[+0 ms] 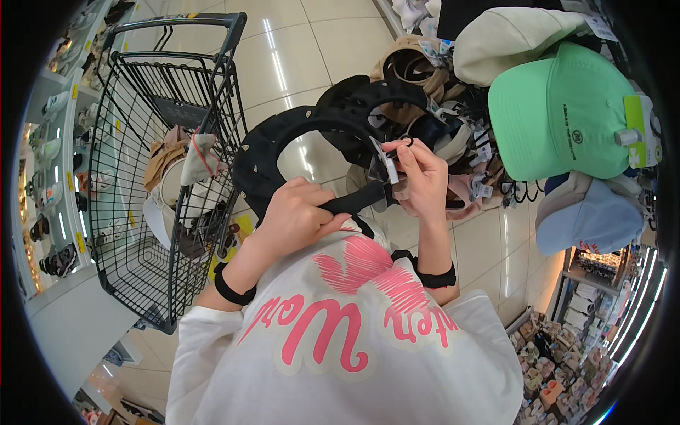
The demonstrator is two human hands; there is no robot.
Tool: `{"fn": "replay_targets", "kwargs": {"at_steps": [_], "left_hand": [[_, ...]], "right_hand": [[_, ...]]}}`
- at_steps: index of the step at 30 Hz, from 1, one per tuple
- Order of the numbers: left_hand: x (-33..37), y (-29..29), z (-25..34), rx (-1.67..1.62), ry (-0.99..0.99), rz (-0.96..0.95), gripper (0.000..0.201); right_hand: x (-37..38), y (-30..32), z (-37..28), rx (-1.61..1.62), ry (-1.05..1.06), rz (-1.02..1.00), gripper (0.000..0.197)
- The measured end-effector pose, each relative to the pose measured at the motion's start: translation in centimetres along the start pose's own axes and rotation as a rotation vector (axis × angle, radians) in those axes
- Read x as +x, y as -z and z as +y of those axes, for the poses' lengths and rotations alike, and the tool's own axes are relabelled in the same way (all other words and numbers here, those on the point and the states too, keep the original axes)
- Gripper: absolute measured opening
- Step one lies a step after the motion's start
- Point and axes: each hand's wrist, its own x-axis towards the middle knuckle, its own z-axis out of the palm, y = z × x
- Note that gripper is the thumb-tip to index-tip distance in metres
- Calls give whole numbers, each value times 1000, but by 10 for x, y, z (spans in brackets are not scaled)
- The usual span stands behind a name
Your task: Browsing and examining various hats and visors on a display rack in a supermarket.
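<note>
A black open-topped sun visor (256, 159) with small metallic studs along its brim hangs in front of my chest. The fingers of my left hand (294, 218) are wrapped round its black band, knuckles up. At the band's right side, my right hand (423, 180) pinches the upper end of a white tag (387, 164), thumb against forefinger. A small black hook or loop shows just above those fingertips. Behind the visor sits a second black visor (388, 91), partly covered by the first. I wear a black band on each forearm.
At left stands a black wire shopping cart (131, 177) with several hats inside. On the right, a rack carries a mint-green cap (549, 106), a cream hat (513, 42), a light blue cap (593, 219) and beige visors (404, 53). Shelves (53, 184) line the far left.
</note>
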Motion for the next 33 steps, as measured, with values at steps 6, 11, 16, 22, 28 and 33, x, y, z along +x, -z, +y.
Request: {"fn": "replay_targets", "kwargs": {"at_steps": [6, 11, 16, 22, 28, 33], "left_hand": [[1, 2, -1, -84, 50, -75, 17], [0, 10, -3, -89, 94, -111, 14], [-6, 9, -10, -75, 183, -109, 10], [-7, 8, -16, -115, 229, -128, 10], [-8, 10, -18, -182, 249, -105, 9], [-14, 14, -22, -233, 307, -103, 8]], "right_hand": [[7, 11, 9, -125, -3, 97, 20], [17, 67, 59, -245, -79, 447, 24], [24, 99, 99, -93, -50, 601, 26], [42, 84, 95, 151, -52, 680, 27], [74, 89, 103, 274, -9, 663, 28], [83, 91, 113, 384, -48, 721, 29]]}}
